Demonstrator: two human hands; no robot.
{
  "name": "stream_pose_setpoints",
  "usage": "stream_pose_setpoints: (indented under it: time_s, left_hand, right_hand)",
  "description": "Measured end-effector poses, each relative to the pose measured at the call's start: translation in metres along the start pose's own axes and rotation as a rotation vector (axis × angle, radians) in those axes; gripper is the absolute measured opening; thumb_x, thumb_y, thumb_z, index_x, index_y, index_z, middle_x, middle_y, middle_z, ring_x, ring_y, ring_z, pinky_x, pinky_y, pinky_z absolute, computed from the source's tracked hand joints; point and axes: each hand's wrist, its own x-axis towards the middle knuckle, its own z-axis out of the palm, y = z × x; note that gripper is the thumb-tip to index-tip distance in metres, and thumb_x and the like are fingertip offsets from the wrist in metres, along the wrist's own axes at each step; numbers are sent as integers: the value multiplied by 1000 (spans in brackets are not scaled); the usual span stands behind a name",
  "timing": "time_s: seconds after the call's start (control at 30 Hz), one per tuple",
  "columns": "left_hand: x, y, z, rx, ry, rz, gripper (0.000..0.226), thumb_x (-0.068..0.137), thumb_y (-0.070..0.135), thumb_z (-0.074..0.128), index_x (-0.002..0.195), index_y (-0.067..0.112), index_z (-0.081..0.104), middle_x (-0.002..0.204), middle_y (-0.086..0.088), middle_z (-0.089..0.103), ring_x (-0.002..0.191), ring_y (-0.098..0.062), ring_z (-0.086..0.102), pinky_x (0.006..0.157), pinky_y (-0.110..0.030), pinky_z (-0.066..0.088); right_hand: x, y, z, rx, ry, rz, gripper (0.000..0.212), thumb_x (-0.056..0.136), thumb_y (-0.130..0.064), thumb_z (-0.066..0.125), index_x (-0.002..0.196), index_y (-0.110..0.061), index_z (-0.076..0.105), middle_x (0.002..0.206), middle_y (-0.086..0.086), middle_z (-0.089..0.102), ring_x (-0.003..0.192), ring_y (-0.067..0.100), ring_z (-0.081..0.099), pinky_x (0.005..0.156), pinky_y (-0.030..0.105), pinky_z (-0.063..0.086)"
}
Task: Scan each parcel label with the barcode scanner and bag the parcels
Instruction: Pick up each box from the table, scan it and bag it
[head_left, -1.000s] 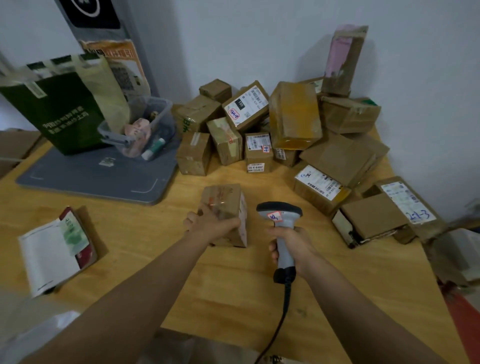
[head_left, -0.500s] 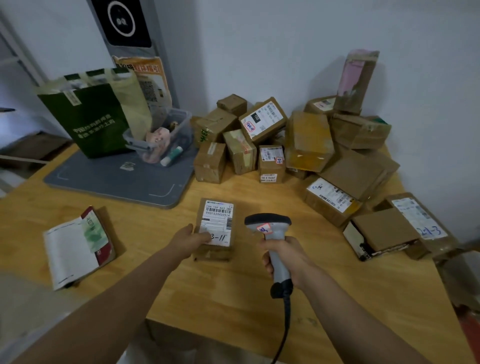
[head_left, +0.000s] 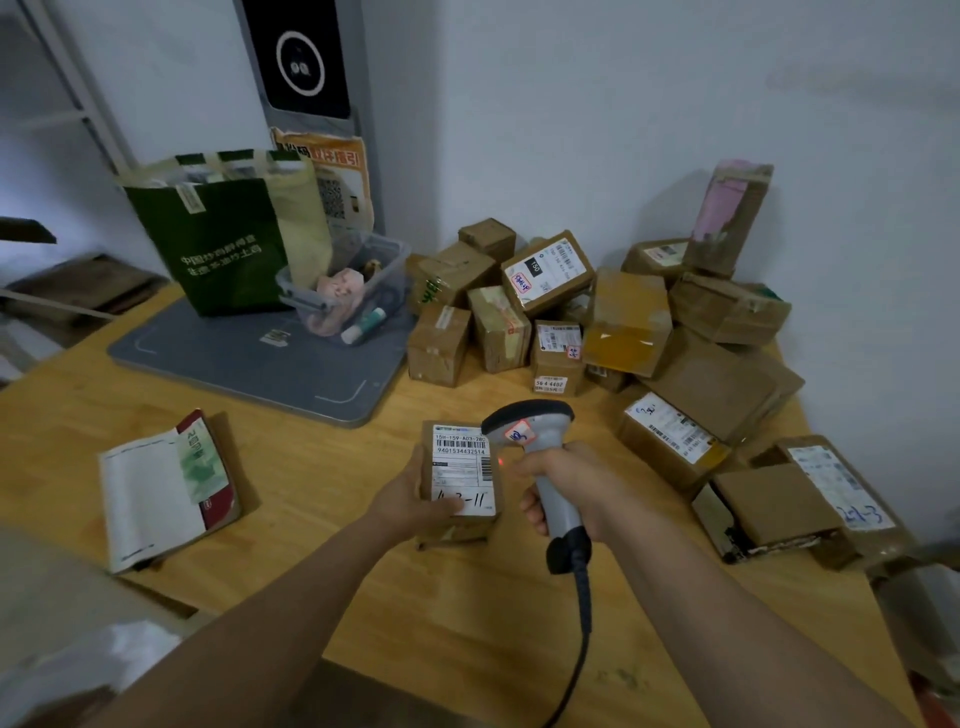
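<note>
Head view: a small box-shaped parcel (head_left: 457, 525) of scuffed brown cardboard sits at the centre of the pale wooden desk (head_left: 311, 493), tilted face-up; whether it touches the desk I cannot tell. Its top carries a white printed label (head_left: 460, 470) with barcodes and handwritten marks. The left hand (head_left: 410, 499) grips the parcel from its left side, thumb laid on the label's lower corner, the other fingers hidden behind the box. The right hand (head_left: 566, 483) has its fingers (head_left: 535, 512) curled tight round the smooth grey plastic handle of the barcode scanner (head_left: 535, 441), whose dark curved head hangs over the parcel's upper right corner. 1 red dot glows on the parcel's right edge. A black cable (head_left: 582, 623) trails from the handle. Behind, a heap of taped cardboard parcels (head_left: 623, 332) lies against the wall, and a glossy green bag (head_left: 218, 249) stands on a flat grey tray (head_left: 249, 358)
</note>
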Motion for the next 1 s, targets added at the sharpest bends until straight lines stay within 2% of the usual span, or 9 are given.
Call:
stream_pose_setpoints:
  time_s: [0.2,0.47,0.63,1.0]
  left_hand:
    - [4,-8,-1,-44,-17,34,105,84,33,72,154,21,-4,137,-2,54,122,-21,54,98,-32,46]
    - [9,-17,1,-96,-7,94,89,78,31,78,149,28,24,123,6,63,114,-16,59,96,-33,50]
    - [11,-18,3,-97,-8,53,83,78,32,78,146,23,31,128,3,61,119,-19,57,101,-38,48]
    - [12,-15,6,-103,6,9,79,82,26,75,146,15,29,135,-3,56,124,-21,52,97,-30,46]
  right_hand:
    - [-7,-19,10,-71,6,-25,16,87,-11,65,90,-1,54,61,16,57,43,22,53,47,28,46]
    - [-7,-17,17,-86,33,-1,23,86,-14,66,99,1,53,60,14,56,43,23,53,47,29,46]
    - [-8,-16,18,-86,29,1,23,87,-16,67,98,-1,52,59,14,57,43,22,54,46,28,47]
    - [-2,-12,19,-54,14,-24,21,88,-17,67,91,-2,53,62,17,59,44,23,54,46,27,47]
